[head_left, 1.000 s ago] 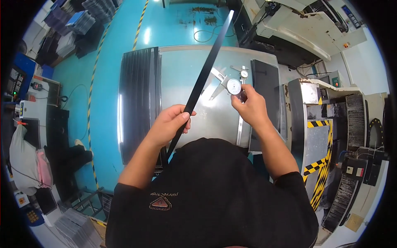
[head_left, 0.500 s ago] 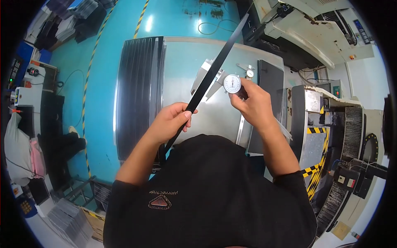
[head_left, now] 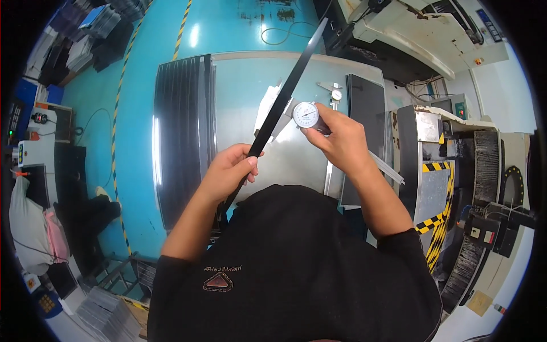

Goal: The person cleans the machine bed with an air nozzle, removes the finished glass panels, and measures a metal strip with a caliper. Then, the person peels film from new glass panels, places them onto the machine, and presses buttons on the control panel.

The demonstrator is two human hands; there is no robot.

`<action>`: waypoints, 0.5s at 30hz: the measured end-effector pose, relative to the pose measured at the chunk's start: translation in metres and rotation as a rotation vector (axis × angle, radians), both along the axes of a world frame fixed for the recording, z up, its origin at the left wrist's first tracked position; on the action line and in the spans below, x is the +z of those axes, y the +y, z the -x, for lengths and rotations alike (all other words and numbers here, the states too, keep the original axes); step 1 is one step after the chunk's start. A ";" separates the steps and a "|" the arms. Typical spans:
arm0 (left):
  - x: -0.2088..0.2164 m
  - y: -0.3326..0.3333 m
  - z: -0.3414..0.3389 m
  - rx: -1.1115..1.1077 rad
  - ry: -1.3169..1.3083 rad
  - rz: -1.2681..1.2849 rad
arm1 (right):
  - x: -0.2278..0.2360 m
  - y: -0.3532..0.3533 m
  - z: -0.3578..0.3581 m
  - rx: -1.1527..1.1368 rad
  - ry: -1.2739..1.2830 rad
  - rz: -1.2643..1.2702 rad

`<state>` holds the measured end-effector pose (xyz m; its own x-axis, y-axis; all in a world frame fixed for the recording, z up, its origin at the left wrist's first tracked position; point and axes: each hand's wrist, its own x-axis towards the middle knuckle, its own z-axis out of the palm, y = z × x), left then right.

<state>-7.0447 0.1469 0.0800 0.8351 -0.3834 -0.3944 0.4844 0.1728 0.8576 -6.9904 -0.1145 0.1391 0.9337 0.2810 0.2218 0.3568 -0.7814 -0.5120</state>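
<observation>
My left hand [head_left: 232,166] is closed around the lower part of a long, narrow black strip [head_left: 283,98], which slants up and away to the right over the table. In my right hand [head_left: 341,137] is a dial caliper [head_left: 306,114] with a round white face, gripped between thumb and fingers. Its jaws reach the strip from the right, and the strip partly covers them; whether they touch it cannot be made out. A white sheet [head_left: 264,107] lies on the table behind the strip.
On the metal table [head_left: 239,74], several dark strips [head_left: 183,137] lie side by side at left. A second dial caliper [head_left: 336,95] rests near dark flat panels [head_left: 366,114] at right. Machines [head_left: 410,45] stand beyond the far right and along the right side.
The caliper's dial needle has swung from nearly upright to pointing sideways. My right hand with the caliper appears slightly further left, as the whole view has shifted a little.
</observation>
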 end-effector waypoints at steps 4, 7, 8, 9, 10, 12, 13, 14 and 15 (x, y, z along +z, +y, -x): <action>-0.003 -0.002 0.000 0.001 -0.015 -0.029 | 0.000 0.002 -0.001 0.005 -0.003 0.013; -0.006 -0.002 -0.002 0.032 -0.033 -0.002 | 0.000 0.004 -0.002 -0.006 0.038 0.038; -0.007 -0.002 -0.002 0.048 -0.032 0.008 | 0.000 0.004 -0.002 -0.009 0.047 0.033; -0.007 -0.001 -0.002 0.050 -0.033 0.007 | 0.000 0.005 -0.002 -0.010 0.054 0.027; -0.007 0.000 -0.004 0.040 -0.026 0.013 | -0.001 0.004 -0.004 -0.012 0.049 0.029; -0.008 0.002 -0.005 0.032 -0.028 0.022 | -0.012 0.002 -0.011 -0.024 0.047 -0.014; -0.008 0.002 -0.004 0.049 -0.019 0.034 | -0.021 -0.001 -0.018 -0.029 0.037 -0.013; -0.009 0.002 -0.005 0.060 -0.012 0.053 | -0.034 -0.005 -0.028 -0.147 0.244 -0.074; -0.010 0.003 -0.005 0.054 -0.026 0.057 | -0.049 -0.010 -0.040 -0.260 0.451 -0.139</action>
<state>-7.0392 0.1495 0.0696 0.8646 -0.3591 -0.3513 0.4511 0.2469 0.8577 -6.9503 -0.1243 0.0904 0.9797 0.0247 -0.1990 -0.1187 -0.7284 -0.6748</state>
